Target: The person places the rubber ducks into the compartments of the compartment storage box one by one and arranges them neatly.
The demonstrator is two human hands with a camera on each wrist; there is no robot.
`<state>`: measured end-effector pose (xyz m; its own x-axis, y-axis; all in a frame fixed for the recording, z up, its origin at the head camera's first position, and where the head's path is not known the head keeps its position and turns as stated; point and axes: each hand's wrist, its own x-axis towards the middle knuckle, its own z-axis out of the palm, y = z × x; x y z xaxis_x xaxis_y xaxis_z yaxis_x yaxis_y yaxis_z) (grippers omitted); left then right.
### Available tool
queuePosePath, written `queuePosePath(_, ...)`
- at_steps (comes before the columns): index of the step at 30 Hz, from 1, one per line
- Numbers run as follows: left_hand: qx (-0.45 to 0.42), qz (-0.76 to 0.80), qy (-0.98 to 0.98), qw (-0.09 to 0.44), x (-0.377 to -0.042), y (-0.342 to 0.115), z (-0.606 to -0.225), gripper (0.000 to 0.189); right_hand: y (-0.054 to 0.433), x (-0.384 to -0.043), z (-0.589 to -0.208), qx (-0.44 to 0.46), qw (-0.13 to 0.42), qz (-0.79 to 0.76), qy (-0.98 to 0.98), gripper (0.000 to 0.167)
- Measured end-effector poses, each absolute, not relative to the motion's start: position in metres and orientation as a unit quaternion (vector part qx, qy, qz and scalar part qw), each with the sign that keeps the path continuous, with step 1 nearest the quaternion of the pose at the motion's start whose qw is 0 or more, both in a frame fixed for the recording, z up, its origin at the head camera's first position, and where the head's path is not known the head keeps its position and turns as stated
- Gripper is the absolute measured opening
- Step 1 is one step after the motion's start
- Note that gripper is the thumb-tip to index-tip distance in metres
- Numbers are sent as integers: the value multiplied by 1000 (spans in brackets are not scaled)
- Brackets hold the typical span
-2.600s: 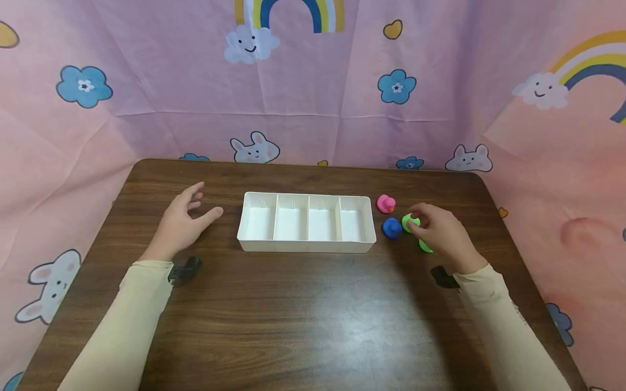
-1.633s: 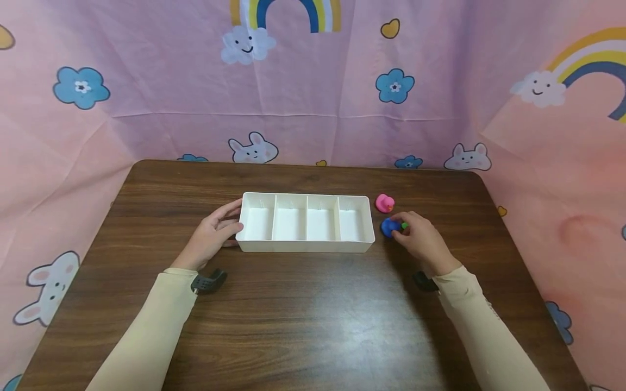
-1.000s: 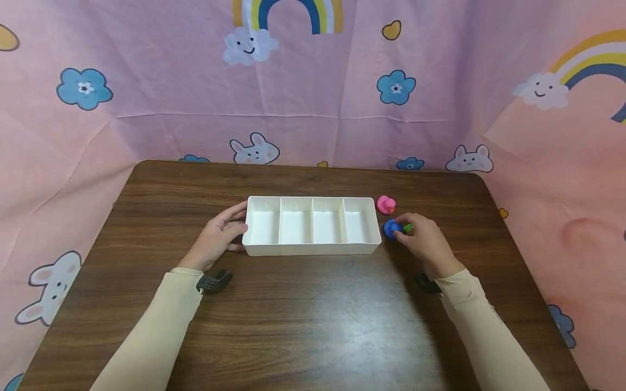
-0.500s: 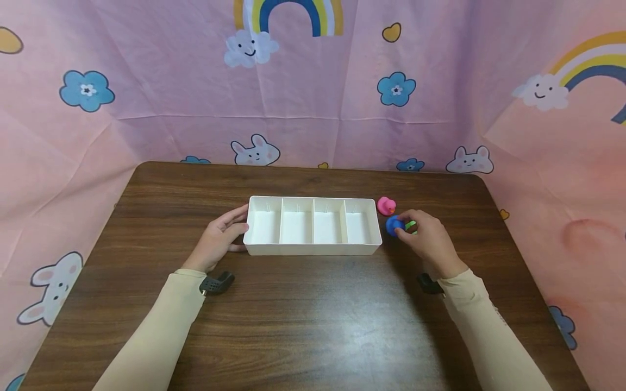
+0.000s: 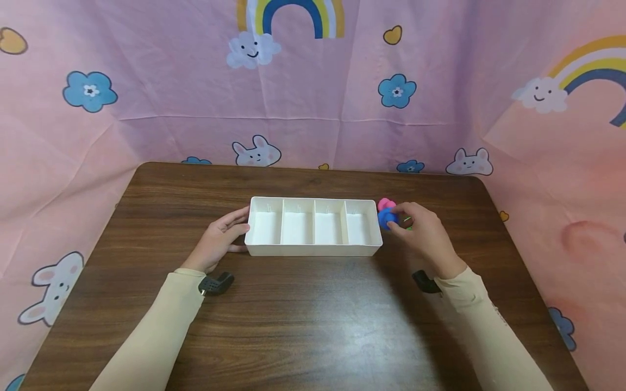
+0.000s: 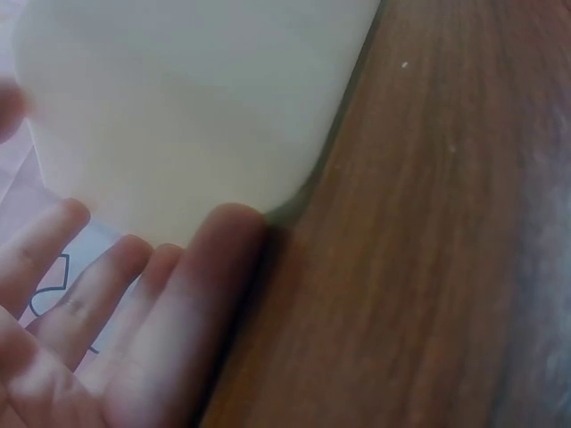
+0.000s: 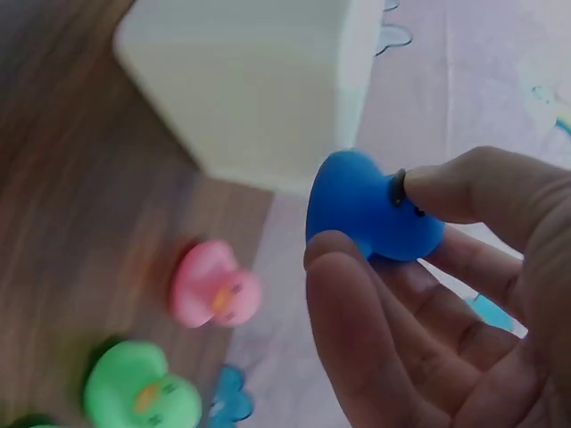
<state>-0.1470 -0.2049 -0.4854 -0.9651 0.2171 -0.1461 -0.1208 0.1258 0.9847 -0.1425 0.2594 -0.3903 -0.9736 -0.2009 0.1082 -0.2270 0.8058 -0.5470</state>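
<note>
In the head view, my left hand (image 5: 215, 239) rests against the left end of a white four-compartment box (image 5: 313, 250), thumb at its rim. The left wrist view shows several fairly straight fingers touching the box's end wall (image 6: 196, 107). My right hand (image 5: 427, 236) pinches a blue rubber duck (image 7: 343, 201) between thumb and fingers, raised above the table just off the box's right end. A pink rubber duck (image 7: 214, 283) sits on the table nearby. Beside it is a green rubber duck (image 7: 125, 383), mostly hidden behind my right hand in the head view.
The box stands on a dark wooden table (image 5: 293, 315). Another green bit shows at the lower left edge of the right wrist view. A pink patterned cloth (image 5: 318, 81) hangs behind and beside the table.
My left hand came to the box's left end, and the box shifted slightly right. My right hand went from the green ducks to the blue duck, gripped it and lifted it toward the box.
</note>
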Motion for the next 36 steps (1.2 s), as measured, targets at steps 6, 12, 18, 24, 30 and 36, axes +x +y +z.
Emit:
queuePosePath(6, 38, 665, 735, 125, -146, -205, -486, 56, 233, -144, -374, 144, 41, 283, -948, 30)
queuePosePath(12, 33, 662, 739, 122, -146, -204, -488, 56, 200, -148, -359, 168, 35, 289, -942, 30)
queuePosePath(18, 32, 661, 739, 123, -146, -204, -488, 57, 164, -153, -355, 204, 19, 309, -929, 28)
queuePosePath(24, 30, 663, 739, 120, -146, -204, -491, 56, 128, -158, -355, 236, 17, 325, -916, 27)
queuePosePath(30, 27, 666, 736, 119, -146, -203, -493, 56, 96, -164, -360, 262, 10, 310, -914, 30)
queuePosePath(36, 22, 661, 741, 116, -146, -203, -491, 56, 67, -170, -370, 288, -2, 298, -910, 27)
